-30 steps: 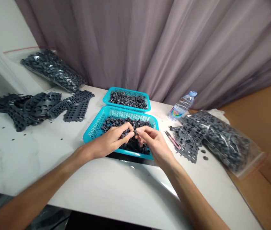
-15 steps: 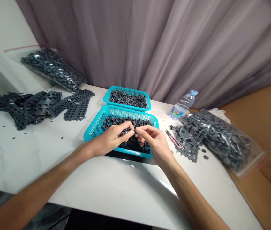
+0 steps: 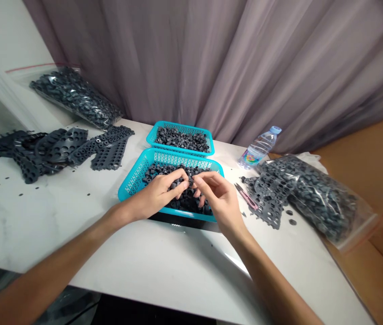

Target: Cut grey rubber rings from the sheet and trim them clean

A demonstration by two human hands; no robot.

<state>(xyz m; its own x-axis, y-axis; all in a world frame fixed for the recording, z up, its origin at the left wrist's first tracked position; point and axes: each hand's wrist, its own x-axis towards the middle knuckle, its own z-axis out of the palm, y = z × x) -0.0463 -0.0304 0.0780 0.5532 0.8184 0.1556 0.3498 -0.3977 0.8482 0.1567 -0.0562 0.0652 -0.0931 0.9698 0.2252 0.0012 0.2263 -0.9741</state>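
Note:
Above the near blue plastic basket (image 3: 219,169), my two hands meet fingertip to fingertip. My left hand (image 3: 166,192) is closed in a pinch, its thumb and forefinger on a small black rubber piece (image 3: 190,180) that is mostly hidden. My right hand (image 3: 221,195) pinches at the other side of this piece with thumb and forefinger, its other fingers curled beneath. Many small black rubber pieces (image 3: 159,170) of the same look fill the basket under the hands.
Behind stands a second blue basket (image 3: 208,152) of black pieces. Perforated black rubber sheets (image 3: 59,146) and a filled bag (image 3: 76,97) lie left. To the right are pink-handled thread snips (image 3: 247,197), a water bottle (image 3: 259,149), another perforated sheet (image 3: 267,210) and a filled bag (image 3: 326,198).
My right hand's fingertips have shifted slightly upward and the fingers have spread a little. My left hand stays almost in place. The baskets keep their positions.

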